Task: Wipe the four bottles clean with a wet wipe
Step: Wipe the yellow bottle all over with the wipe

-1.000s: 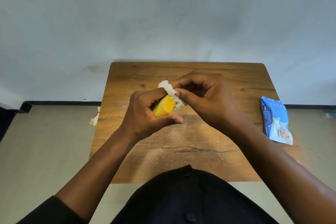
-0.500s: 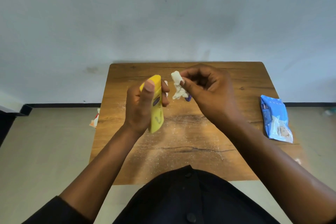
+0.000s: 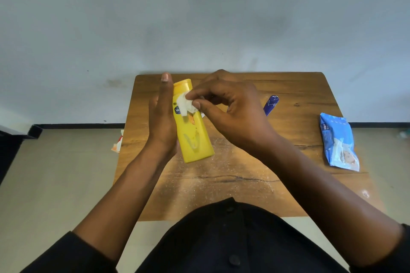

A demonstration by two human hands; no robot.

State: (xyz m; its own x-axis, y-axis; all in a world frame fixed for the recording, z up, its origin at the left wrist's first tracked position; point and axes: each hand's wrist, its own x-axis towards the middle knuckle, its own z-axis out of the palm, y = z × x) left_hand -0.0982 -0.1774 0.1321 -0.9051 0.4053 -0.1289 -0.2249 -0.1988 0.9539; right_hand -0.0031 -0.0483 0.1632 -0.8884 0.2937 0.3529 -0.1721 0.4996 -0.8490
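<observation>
A yellow bottle [image 3: 192, 131] is held by the straight-fingered left hand [image 3: 163, 117] while a crumpled wet wipe [image 3: 185, 105] is pinched against it by the right hand [image 3: 230, 113].

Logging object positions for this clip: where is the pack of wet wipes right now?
In the head view the blue wet wipe pack lies flat at the wooden table's right edge, apart from both hands, to the right of the dark blue bottle.
</observation>
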